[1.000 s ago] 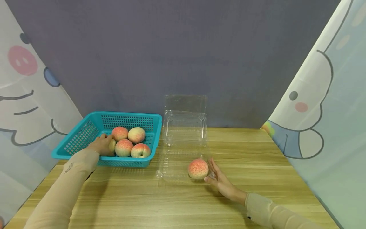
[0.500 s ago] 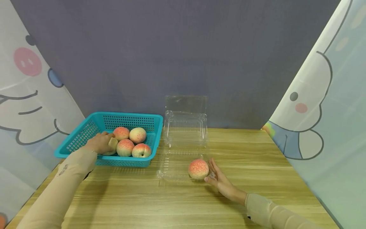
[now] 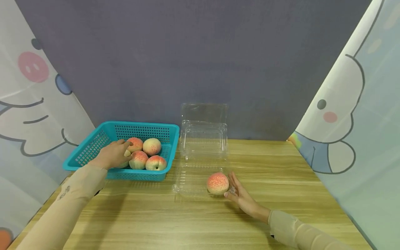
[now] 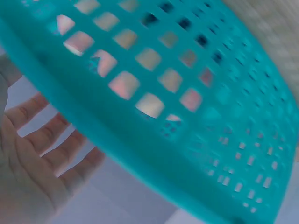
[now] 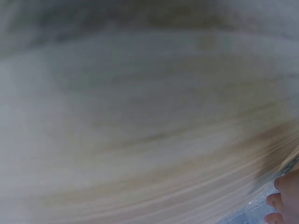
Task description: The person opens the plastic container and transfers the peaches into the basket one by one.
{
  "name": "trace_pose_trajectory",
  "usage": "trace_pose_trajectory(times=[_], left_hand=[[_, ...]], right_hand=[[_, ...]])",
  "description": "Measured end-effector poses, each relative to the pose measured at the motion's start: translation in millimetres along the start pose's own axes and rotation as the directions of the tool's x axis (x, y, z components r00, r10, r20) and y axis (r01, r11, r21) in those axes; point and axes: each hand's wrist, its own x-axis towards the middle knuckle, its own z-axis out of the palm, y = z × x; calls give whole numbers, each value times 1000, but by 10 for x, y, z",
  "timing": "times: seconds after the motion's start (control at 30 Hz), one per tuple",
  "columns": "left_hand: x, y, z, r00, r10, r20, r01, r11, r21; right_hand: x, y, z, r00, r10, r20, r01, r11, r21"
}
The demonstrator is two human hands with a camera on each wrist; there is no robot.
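My left hand (image 3: 114,154) is over the near left part of a teal plastic basket (image 3: 175,146), above several peaches. In the left wrist view, its fingers (image 4: 56,140) are extended and spread beyond the basket's rim. One pale peach (image 3: 123,163) is partly hidden under that hand; a red-topped peach (image 3: 135,144) lies just beyond its fingertips. A clear plastic clamshell box (image 3: 190,180) stands with its lid raised. One peach (image 3: 218,183) sits in the box's right front corner. Beside that corner, my right hand (image 3: 245,201) rests with thumb and fingers apart, touching the box's edge.
A wooden table (image 3: 175,222) runs beneath everything. Behind it rises a grey backdrop (image 3: 200,62). Cartoon-printed sheets hang on both sides, the right sheet (image 3: 359,139) bordering the table. The basket's left side reaches near the left sheet (image 3: 40,104).
My left hand has risen slightly off the pale peach and its fingers have spread toward the other peaches. My right hand and the peach in the box have stayed put.
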Motion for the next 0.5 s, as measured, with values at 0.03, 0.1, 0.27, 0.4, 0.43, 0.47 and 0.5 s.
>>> trace_pose_trajectory(times=[0.03, 0.1, 0.27, 0.4, 0.43, 0.47, 0.5], left_hand=[[-9, 41, -15, 1000, 4, -14, -4, 1000, -2], [-32, 132, -39, 999, 13, -45, -13, 1000, 1], [-86, 366, -84, 986, 21, -166, -16, 999, 32], [-127, 539, -101, 970, 35, -241, -28, 999, 34], [-135, 583, -100, 969, 35, -245, -27, 999, 37], [-144, 627, -95, 965, 44, -257, -36, 999, 37], [-151, 671, -90, 963, 55, -264, -47, 998, 40]], right_hand=[[0, -2, -1, 1000, -2, 0, 2, 1000, 0], [-1, -6, -2, 1000, -7, 1, 7, 1000, -3], [-2, -13, -6, 1000, -8, -4, 8, 1000, -2], [-4, -24, 2, 1000, -6, -21, 6, 1000, 9], [-6, -30, 6, 1000, -4, -25, 5, 1000, 13], [-9, -38, 11, 1000, -3, -26, 3, 1000, 16], [-11, -43, 14, 1000, -3, -26, 4, 1000, 17]])
